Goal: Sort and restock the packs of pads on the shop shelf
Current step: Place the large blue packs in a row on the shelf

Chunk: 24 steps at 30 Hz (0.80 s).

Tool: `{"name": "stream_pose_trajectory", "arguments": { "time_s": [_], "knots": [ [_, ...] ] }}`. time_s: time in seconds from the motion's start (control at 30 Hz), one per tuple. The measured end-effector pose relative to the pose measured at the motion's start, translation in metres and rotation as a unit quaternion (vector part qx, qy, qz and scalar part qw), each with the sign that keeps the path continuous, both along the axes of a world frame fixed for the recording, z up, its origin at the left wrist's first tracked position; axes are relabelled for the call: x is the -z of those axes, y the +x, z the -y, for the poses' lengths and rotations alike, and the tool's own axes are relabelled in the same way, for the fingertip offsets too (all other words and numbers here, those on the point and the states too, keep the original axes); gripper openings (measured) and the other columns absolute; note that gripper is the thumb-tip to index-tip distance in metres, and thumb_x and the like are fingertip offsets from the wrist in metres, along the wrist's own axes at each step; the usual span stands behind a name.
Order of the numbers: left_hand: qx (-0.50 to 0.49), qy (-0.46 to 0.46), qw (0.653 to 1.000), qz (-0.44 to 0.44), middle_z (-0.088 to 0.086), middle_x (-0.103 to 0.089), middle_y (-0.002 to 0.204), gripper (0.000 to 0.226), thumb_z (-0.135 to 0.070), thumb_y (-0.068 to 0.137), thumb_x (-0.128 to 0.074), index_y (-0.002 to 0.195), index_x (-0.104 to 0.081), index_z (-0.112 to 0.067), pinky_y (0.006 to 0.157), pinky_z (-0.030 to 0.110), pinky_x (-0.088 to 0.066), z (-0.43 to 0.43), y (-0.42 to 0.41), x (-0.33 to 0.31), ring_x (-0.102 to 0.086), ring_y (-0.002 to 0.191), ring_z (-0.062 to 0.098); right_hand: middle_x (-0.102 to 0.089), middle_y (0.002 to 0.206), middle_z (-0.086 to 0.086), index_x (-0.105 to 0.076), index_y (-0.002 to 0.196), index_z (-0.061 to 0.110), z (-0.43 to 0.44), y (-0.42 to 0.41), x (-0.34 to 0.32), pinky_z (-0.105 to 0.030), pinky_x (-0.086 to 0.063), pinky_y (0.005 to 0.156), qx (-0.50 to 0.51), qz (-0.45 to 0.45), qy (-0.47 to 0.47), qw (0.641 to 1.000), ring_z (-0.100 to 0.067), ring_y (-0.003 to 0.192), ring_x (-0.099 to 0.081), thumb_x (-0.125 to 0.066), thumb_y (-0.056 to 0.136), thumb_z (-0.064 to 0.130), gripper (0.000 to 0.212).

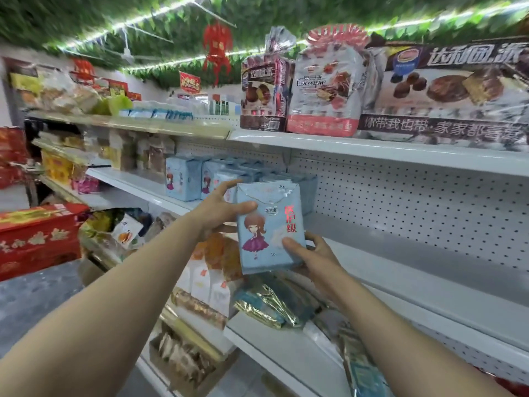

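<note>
Both hands, left (220, 209) and right (312, 253), clamp light-blue cartoon-girl pad pack (270, 227); risk: knocking standing blue packs (183, 181) when shelving.

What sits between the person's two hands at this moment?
In the head view, one light-blue pack of pads spans the gap: the left hand grips its upper left edge, the right hand its lower right corner.

White shelf (400, 270), light-blue pad packs (183, 179) upright at its left end.

Light-blue pad pack (270, 227) upright, before matching shelved packs (183, 179).
</note>
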<state>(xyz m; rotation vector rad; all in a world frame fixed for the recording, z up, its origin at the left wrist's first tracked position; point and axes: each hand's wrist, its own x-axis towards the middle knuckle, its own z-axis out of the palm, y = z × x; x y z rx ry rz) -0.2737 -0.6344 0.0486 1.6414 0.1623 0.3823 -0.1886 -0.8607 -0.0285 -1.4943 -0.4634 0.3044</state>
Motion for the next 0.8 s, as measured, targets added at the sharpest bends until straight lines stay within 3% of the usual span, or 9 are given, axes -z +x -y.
{"name": "stream_pose_trajectory", "arguments": {
  "time_s": [0.07,0.17,0.3,0.43,0.53,0.67,0.73,0.8],
  "knots": [
    [0.016,0.007,1.0,-0.003,0.013,-0.074,0.111,0.066,-0.019,0.079,-0.082,0.135,-0.05,-0.037,0.08,0.051,-0.06,-0.027,0.013,-0.002,-0.074,0.094,0.033,-0.074,0.11,-0.007,-0.055,0.118,0.021,-0.022,0.005,-0.002,-0.045,-0.062,0.085,-0.005,0.004,-0.005,1.0,-0.023,0.097,-0.074,-0.089,0.069,0.041,0.063],
    [0.039,0.013,0.999,-0.012,0.011,-0.075,0.106,0.065,-0.019,0.081,-0.08,0.137,-0.049,-0.031,0.07,0.045,-0.062,-0.071,0.034,-0.004,-0.075,0.087,0.03,-0.075,0.108,-0.006,-0.055,0.118,0.02,-0.059,0.012,-0.004,-0.038,-0.063,0.076,0.01,0.012,-0.013,1.0,-0.019,0.091,-0.075,-0.088,0.053,0.052,0.079],
    [0.084,0.064,0.994,-0.04,0.013,-0.075,0.105,0.072,-0.029,0.076,-0.08,0.14,-0.046,-0.029,0.075,0.046,-0.062,-0.132,0.072,-0.01,-0.074,0.091,0.03,-0.074,0.105,-0.005,-0.054,0.113,0.019,-0.112,0.023,-0.003,-0.028,-0.058,0.064,0.044,0.037,-0.027,0.998,-0.015,0.084,-0.074,-0.084,0.056,0.054,0.073],
    [0.132,0.083,0.986,-0.06,0.013,-0.074,0.108,0.077,-0.034,0.072,-0.081,0.14,-0.045,-0.031,0.071,0.04,-0.061,-0.186,0.102,-0.023,-0.074,0.094,0.029,-0.073,0.102,-0.003,-0.053,0.113,0.02,-0.166,0.03,-0.007,-0.031,-0.06,0.067,0.087,0.028,-0.015,0.996,-0.016,0.085,-0.074,-0.082,0.061,0.051,0.068],
    [0.154,0.092,0.982,-0.062,0.01,-0.073,0.113,0.083,-0.037,0.066,-0.082,0.14,-0.045,-0.034,0.079,0.044,-0.06,-0.22,0.116,-0.03,-0.074,0.094,0.027,-0.075,0.1,-0.006,-0.052,0.114,0.016,-0.202,0.034,-0.008,-0.035,-0.061,0.07,0.111,0.019,-0.007,0.994,-0.018,0.084,-0.074,-0.084,0.072,0.043,0.059],
    [0.17,0.108,0.978,-0.057,0.004,-0.074,0.106,0.061,-0.025,0.08,-0.079,0.134,-0.051,-0.036,0.089,0.052,-0.058,-0.247,0.117,-0.03,-0.074,0.094,0.028,-0.077,0.101,-0.009,-0.053,0.116,0.014,-0.232,0.031,-0.002,-0.048,-0.061,0.081,0.136,0.017,-0.012,0.99,-0.023,0.087,-0.075,-0.086,0.077,0.038,0.056],
    [0.171,0.098,0.979,-0.051,0.005,-0.072,0.109,0.058,-0.02,0.083,-0.078,0.134,-0.052,-0.034,0.085,0.051,-0.059,-0.258,0.108,-0.026,-0.074,0.094,0.029,-0.077,0.102,-0.007,-0.053,0.116,0.015,-0.241,0.028,0.001,-0.048,-0.061,0.082,0.132,0.02,-0.022,0.991,-0.023,0.09,-0.075,-0.086,0.076,0.039,0.057],
    [0.163,0.097,0.981,-0.041,0.01,-0.066,0.118,0.056,-0.016,0.085,-0.076,0.132,-0.051,-0.031,0.072,0.041,-0.062,-0.268,0.096,-0.021,-0.074,0.09,0.027,-0.076,0.105,-0.006,-0.053,0.116,0.016,-0.25,0.021,0.002,-0.044,-0.063,0.081,0.121,0.03,-0.03,0.992,-0.021,0.091,-0.075,-0.087,0.075,0.04,0.058]
  ]
}}
